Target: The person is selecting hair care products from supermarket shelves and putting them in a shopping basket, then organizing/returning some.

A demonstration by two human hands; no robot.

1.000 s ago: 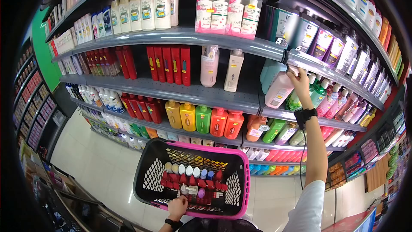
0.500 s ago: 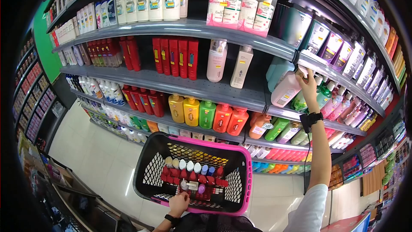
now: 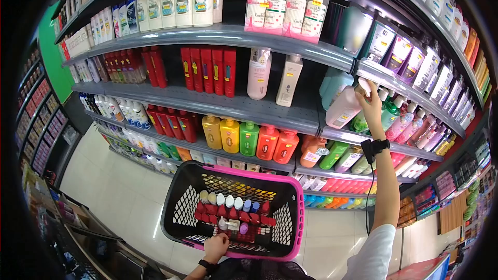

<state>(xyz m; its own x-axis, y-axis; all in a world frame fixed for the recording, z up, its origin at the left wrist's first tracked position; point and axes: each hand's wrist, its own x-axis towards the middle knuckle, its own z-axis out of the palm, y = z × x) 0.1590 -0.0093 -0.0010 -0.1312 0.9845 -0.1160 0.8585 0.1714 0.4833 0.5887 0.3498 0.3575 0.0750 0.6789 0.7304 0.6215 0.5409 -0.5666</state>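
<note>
My right hand point(image 3: 369, 108) reaches to the shelf on the right, its fingers closed around the neck and white pump of a pale pink pump bottle point(image 3: 343, 109). The bottle leans, its base near the shelf's front edge. Below, my left hand point(image 3: 216, 247) is curled at the near side of a black shopping basket with a pink rim point(image 3: 299, 212); what its fingers hold, if anything, is hidden. Inside the basket stand rows of bottles with red, white and blue caps. A white pump bottle point(image 3: 233, 225) and a purple-capped one point(image 3: 244, 228) stand nearest my left hand.
Red bottles point(image 3: 207, 72), a pink bottle point(image 3: 259, 74) and a beige bottle point(image 3: 289, 80) stand on the middle shelf point(image 3: 228, 105). Colored pump bottles point(image 3: 249, 138) fill the shelf beneath. Pale blue bottles point(image 3: 334, 89) sit behind the held one. A cable point(image 3: 369, 197) hangs from my right wrist.
The view has shifted slightly. My right hand stays at the neck of the pink pump bottle, which has barely moved. My left hand and the basket look the same.
</note>
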